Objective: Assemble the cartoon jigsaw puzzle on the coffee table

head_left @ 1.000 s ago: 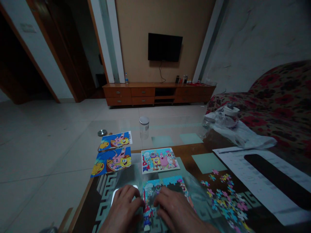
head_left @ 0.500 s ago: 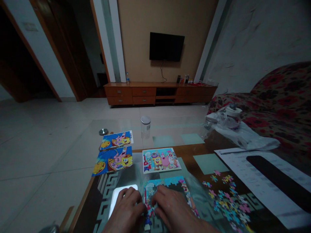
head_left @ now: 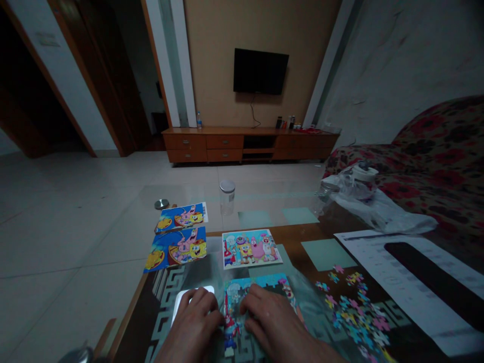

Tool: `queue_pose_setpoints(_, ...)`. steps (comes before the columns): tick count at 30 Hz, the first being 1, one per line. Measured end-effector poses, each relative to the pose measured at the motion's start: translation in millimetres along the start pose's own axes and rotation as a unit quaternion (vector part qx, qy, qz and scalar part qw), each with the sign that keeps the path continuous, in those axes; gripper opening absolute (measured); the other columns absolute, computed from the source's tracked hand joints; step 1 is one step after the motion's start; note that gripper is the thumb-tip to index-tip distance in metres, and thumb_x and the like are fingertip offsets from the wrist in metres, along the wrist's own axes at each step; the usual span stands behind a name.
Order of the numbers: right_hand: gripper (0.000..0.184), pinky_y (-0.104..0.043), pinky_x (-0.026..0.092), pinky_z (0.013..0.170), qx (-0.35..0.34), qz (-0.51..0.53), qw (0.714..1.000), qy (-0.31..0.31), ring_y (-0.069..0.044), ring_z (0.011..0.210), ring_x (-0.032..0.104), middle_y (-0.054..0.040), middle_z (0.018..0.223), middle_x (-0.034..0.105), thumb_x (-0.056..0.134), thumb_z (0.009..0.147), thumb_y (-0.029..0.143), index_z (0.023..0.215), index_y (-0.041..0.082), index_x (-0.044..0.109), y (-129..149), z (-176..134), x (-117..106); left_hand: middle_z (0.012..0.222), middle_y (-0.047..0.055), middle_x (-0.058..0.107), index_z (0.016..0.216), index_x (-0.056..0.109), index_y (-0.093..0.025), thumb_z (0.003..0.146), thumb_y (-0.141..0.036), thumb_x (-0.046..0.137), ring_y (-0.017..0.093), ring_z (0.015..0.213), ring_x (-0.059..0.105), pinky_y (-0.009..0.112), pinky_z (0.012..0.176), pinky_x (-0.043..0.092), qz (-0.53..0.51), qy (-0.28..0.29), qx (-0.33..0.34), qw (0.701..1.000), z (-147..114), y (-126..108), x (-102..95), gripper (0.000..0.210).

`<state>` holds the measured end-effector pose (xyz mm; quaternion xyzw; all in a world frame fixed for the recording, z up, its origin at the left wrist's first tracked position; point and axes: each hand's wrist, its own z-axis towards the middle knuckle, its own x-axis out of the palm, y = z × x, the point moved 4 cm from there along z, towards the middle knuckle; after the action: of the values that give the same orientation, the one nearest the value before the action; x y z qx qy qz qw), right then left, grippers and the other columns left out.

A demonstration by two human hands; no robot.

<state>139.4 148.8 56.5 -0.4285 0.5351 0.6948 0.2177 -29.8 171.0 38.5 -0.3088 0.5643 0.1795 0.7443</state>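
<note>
A partly assembled jigsaw puzzle [head_left: 264, 280] lies on the table between my hands, its border in place along the top and left side. My right hand [head_left: 278, 320] reaches over its middle, fingers curled and thumb near the index finger; whatever they hold is hidden. Beside the puzzle's left edge rests my left hand [head_left: 194, 322], fingers bent and a little apart, with the thumb side at the border. A white phone-like object [head_left: 181, 302] is partly under the left fingers. Behind the puzzle lies a cartoon picture card [head_left: 251, 249] with the same characters.
Loose puzzle pieces [head_left: 357, 317] are heaped at right, near a printed sheet [head_left: 378, 252] and a long black object [head_left: 431, 282]. Two blue cartoon pictures [head_left: 179, 247] lie left. Farther back stand a lidded clear jar [head_left: 227, 199] and a plastic bag [head_left: 378, 206].
Both hands have shifted slightly; the right has moved a little right, uncovering more of the puzzle's left part. The view has tilted slightly.
</note>
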Motion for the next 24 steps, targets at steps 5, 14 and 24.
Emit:
queue_pose_setpoints(5, 0.033, -0.028, 0.041, 0.066, -0.009, 0.006, 1.000, 0.000, -0.019, 0.081, 0.060, -0.0021, 0.091, 0.064, 0.064, 0.067, -0.003, 0.091, 0.020, 0.062, -3, -1, 5, 0.082, -0.001, 0.059, 0.082, 0.061, -0.026, 0.074, -0.005, 0.054, 0.019, 0.079, 0.052, 0.032, 0.069, 0.033, 0.011, -0.026, 0.008, 1.000, 2, -1, -1.1, 0.023)
queue_pose_setpoints(14, 0.035, -0.030, 0.043, 0.067, -0.012, 0.006, 1.000, 0.016, -0.022, 0.085, 0.063, -0.0037, 0.096, 0.066, 0.075, 0.066, 0.003, 0.094, 0.019, 0.063, 2, 0, 11, 0.079, 0.001, 0.057, 0.078, 0.061, -0.025, 0.067, 0.001, 0.053, 0.020, 0.076, 0.049, 0.032, 0.067, 0.031, 0.026, -0.055, 0.014, 0.998, 3, -12, 0.7, 0.028)
queue_pose_setpoints(24, 0.031, -0.032, 0.046, 0.064, 0.015, -0.042, 0.998, 0.033, -0.026, 0.082, 0.065, -0.0070, 0.094, 0.067, 0.074, 0.066, 0.004, 0.093, 0.016, 0.066, 4, 4, 15, 0.082, -0.001, 0.058, 0.082, 0.059, -0.024, 0.062, 0.001, 0.053, 0.019, 0.079, 0.049, 0.032, 0.069, 0.033, 0.037, -0.085, 0.023, 0.995, 5, -15, 0.2, 0.033)
